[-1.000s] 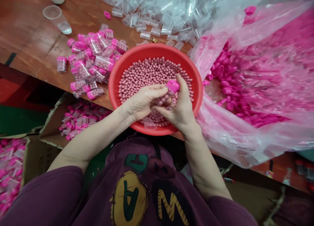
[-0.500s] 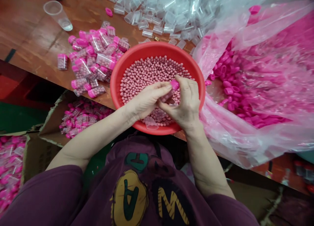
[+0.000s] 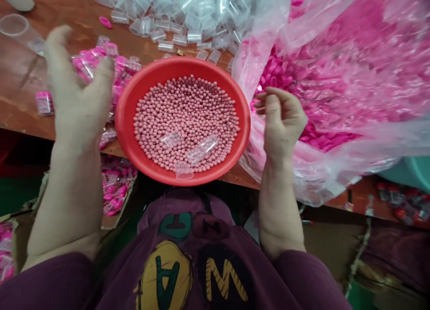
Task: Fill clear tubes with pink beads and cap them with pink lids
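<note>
My left hand (image 3: 79, 90), fingers and thumb spread, hovers over a heap of small clear containers with pink caps (image 3: 122, 68), filled with pink beads. Nothing shows in its grasp. To the right of the red basin (image 3: 243, 117), my right hand (image 3: 282, 119) hangs by the edge of a plastic bag of pink caps (image 3: 275, 72). Its fingers are loosely bent and a little apart, with nothing visible in them. Pink beads (image 3: 188, 108) fill the basin's bottom, and a few clear tubes (image 3: 203, 149) lie on them.
Many empty clear tubes (image 3: 161, 25) are spread behind the basin. A clear cup (image 3: 20, 30) lies at the far left of the wooden table (image 3: 67, 10). Below the table edge, a cardboard box (image 3: 126, 202) holds more capped containers. A teal tub (image 3: 414, 173) is at the right.
Both hands were together over the basin on a pink-capped container. They have parted: the left to the container heap, the right to the cap bag. The view has shifted right.
</note>
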A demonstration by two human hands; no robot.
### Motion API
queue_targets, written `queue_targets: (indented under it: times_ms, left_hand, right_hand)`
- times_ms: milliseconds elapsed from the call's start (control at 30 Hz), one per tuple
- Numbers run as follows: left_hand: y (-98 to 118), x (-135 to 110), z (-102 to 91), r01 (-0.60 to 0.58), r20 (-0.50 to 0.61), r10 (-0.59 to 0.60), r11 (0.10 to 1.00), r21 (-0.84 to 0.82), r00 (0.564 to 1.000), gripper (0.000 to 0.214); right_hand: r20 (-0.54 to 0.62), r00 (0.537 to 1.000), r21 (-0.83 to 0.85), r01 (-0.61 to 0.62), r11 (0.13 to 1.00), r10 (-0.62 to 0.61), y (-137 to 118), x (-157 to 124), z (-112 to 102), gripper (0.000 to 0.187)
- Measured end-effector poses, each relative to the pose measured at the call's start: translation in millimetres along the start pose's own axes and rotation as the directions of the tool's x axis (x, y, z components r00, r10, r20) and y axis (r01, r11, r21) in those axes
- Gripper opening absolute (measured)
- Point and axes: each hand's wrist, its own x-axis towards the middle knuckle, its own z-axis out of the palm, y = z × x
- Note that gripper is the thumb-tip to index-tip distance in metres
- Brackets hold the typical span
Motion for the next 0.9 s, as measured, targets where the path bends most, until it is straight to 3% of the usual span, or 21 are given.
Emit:
queue_targets:
  times_ms: [67, 133, 233, 300, 333, 433, 500, 567, 600, 633, 700, 733, 800, 900]
  left_hand:
    - [1, -1, 17.8, -0.039, 0.05, 0.032, 0.99, 0.133, 0.998, 0.049]
    - [-2, -5, 43.8, -0.097, 0.122, 0.069, 0.966, 0.242, 0.99, 0.043]
    - [-13, -13, 72.7, -0.188, 0.215, 0.113, 0.91, 0.37, 0.97, 0.035]
    - [-18, -14, 80.4, -0.234, 0.253, 0.132, 0.87, 0.435, 0.958, 0.031]
    - [-17, -12, 82.2, -0.258, 0.265, 0.146, 0.85, 0.459, 0.953, 0.03]
    - [-2, -1, 89.6, -0.345, 0.301, 0.21, 0.781, 0.521, 0.93, 0.032]
    - [16, 9, 102.3, -0.429, 0.359, 0.26, 0.711, 0.557, 0.896, 0.034]
    - [35, 20, 123.1, -0.522, 0.463, 0.277, 0.635, 0.57, 0.842, 0.035]
    - [42, 26, 136.0, -0.564, 0.518, 0.272, 0.6, 0.567, 0.811, 0.034]
    - [49, 32, 149.9, -0.6, 0.569, 0.26, 0.568, 0.564, 0.78, 0.033]
    - [58, 45, 178.4, -0.651, 0.642, 0.223, 0.502, 0.569, 0.734, 0.031]
    - [61, 52, 191.8, -0.665, 0.664, 0.2, 0.47, 0.58, 0.721, 0.031]
    - [63, 67, 214.5, -0.675, 0.686, 0.153, 0.419, 0.607, 0.712, 0.031]
    - [63, 84, 234.5, -0.648, 0.675, 0.094, 0.406, 0.645, 0.732, 0.031]
  right_hand:
    - [-0.075, 0.987, -0.245, -0.156, 0.957, 0.141, 41, 3, -35, 0.037]
    - [-0.133, 0.948, -0.575, -0.312, 0.756, 0.29, 65, -3, -71, 0.032]
    - [-0.165, 0.814, -0.835, -0.416, 0.36, 0.557, 66, -24, -106, 0.031]
    - [-0.131, 0.744, -0.888, -0.381, 0.256, 0.655, 58, -35, -109, 0.038]
    - [-0.078, 0.734, -0.894, -0.351, 0.279, 0.674, 55, -38, -106, 0.041]
    - [0.182, 0.744, -0.791, -0.278, 0.545, 0.643, 48, -43, -100, 0.048]
    - [0.325, 0.729, -0.722, -0.221, 0.656, 0.603, 41, -47, -105, 0.063]
    - [0.365, 0.69, -0.781, -0.138, 0.609, 0.625, 30, -52, -116, 0.087]
    - [0.356, 0.668, -0.827, -0.1, 0.553, 0.653, 23, -54, -123, 0.088]
    - [0.342, 0.649, -0.861, -0.074, 0.504, 0.679, 16, -54, -128, 0.074]
    - [0.312, 0.634, -0.896, -0.051, 0.441, 0.707, 5, -47, -136, 0.03]
    - [0.295, 0.643, -0.906, -0.047, 0.421, 0.707, 2, -38, -139, 0.019]
    - [0.253, 0.682, -0.923, -0.042, 0.382, 0.686, 1, -9, -142, 0.027]
    - [0.147, 0.75, -0.939, -0.1, 0.33, 0.645, 1, 48, -152, 0.039]
